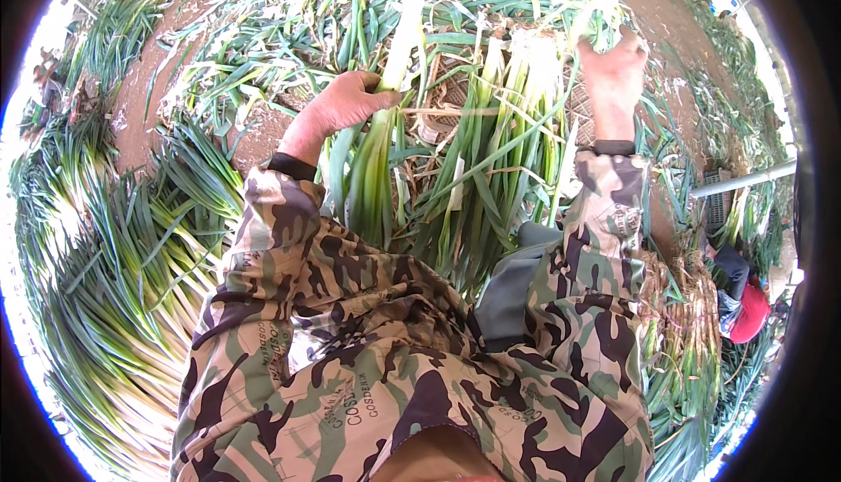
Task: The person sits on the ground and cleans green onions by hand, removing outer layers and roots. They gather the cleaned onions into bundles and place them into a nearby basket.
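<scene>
Around a thick green onion stalk (pixel 372 167) my left hand (pixel 351 101) is closed; the stalk's pale end points up and away, its green leaves hang toward my lap. My right hand (pixel 612 68) is raised at the upper right, its fingers bent around a leaf strip (pixel 570 85) that seems to arch over from the stalk's overexposed top. Between my hands a bunch of green onions (pixel 519 101) lies with white ends away from me and leaves toward me. A woven mat or basket (pixel 453 91) shows beneath it.
Stripped leaves (pixel 263 62) cover the ground ahead. A large heap of green onions (pixel 125 285) lies at left. At right are tied onion bundles (pixel 683 337), a metal pole (pixel 746 180), a plastic crate (pixel 717 199) and another person in red (pixel 749 314).
</scene>
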